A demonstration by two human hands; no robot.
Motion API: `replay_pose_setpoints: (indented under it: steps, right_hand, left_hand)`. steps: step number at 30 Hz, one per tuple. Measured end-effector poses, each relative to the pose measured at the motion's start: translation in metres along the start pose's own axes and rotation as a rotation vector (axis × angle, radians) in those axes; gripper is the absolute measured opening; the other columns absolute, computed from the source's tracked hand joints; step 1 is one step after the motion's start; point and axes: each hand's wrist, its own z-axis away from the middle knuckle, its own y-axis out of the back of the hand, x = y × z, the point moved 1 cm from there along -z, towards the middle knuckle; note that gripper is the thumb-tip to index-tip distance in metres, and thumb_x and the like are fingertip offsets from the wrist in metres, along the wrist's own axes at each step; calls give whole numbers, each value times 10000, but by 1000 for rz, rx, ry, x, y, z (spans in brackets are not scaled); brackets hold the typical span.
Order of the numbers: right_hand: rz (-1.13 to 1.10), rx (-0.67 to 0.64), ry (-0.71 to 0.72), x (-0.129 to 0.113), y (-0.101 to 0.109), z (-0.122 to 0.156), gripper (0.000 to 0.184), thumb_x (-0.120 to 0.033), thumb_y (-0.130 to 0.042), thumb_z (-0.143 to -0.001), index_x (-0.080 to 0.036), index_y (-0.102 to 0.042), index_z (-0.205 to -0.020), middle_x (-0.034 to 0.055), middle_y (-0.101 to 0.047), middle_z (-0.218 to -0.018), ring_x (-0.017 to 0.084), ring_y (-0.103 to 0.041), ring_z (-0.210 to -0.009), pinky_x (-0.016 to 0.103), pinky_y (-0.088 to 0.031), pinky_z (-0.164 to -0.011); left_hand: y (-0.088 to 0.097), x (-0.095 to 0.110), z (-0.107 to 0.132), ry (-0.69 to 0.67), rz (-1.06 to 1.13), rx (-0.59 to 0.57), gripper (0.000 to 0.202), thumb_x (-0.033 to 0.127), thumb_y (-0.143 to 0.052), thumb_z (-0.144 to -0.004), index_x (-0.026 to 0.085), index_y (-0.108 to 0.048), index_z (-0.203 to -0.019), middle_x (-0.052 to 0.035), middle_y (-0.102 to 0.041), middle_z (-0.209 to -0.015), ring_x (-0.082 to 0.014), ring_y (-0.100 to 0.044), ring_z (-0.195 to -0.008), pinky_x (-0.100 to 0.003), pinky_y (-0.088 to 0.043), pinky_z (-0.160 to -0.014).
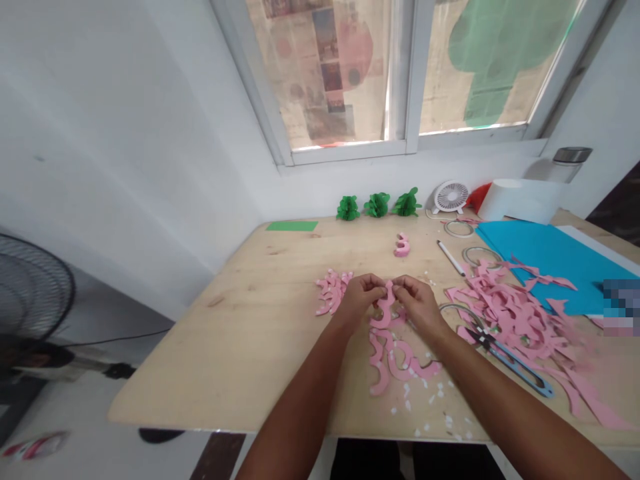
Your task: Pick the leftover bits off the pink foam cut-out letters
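Note:
Between my two hands is a curved pink paper cutout. The fingertips of my left hand pinch its upper left edge, and those of my right hand pinch the upper right. Just below, more curved pink cutouts lie on the table among white paper bits. Left of my left hand sits a pile of pink pieces with white spots. Farther back, a small stack of pink number-3 shapes lies alone.
Pink scraps heap up at right, with blue-handled scissors, tape rings and a white pen. Blue sheets lie behind. Green paper ornaments, a green strip and a small white fan line the back.

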Motion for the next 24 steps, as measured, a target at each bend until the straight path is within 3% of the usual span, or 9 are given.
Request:
replay_pose_setpoints:
  steps: [9, 15, 19, 24]
  right_hand:
    - [-90, -25, -52, 2, -2, 0, 142, -313, -590, -701, -173, -565, -703, -33, -472, -578, 96, -409, -493, 212, -310, -434]
    - [-172, -7, -94, 8, -1, -3, 200, -341, -635, -674, -185, -514, -639, -51, -439, -531, 85, -375, -455, 209, -282, -418]
    - [-311, 103, -125, 6, 5, -5, 180, -316, -665, -647, -182, -546, -659, -48, -479, -539, 87, -413, -467, 209, -314, -443]
    - [-457, 268, -162, 1, 12, -9, 131, -255, -685, -611, -178, -590, -657, -36, -546, -590, 87, -469, -512, 213, -371, -502]
  left_hand:
    - [0, 1, -1, -43, -4, 34, 113, 220, -630, -567, 133, -585, -622, 19, -549, -528, -60, -454, -434, -175, -375, -403]
    - [1, 3, 0, -112, -40, -8, 168, 254, -637, -605, 129, -619, -716, -1, -588, -587, -72, -486, -477, -187, -391, -445]
    - [13, 1, -5, -156, -121, 96, 189, 256, -597, -652, 137, -620, -798, -6, -596, -591, -90, -524, -523, -185, -381, -467]
    - [28, -8, -15, -239, -494, 234, 101, 188, -551, -653, 163, -619, -724, 3, -602, -596, -115, -545, -579, -214, -403, -530]
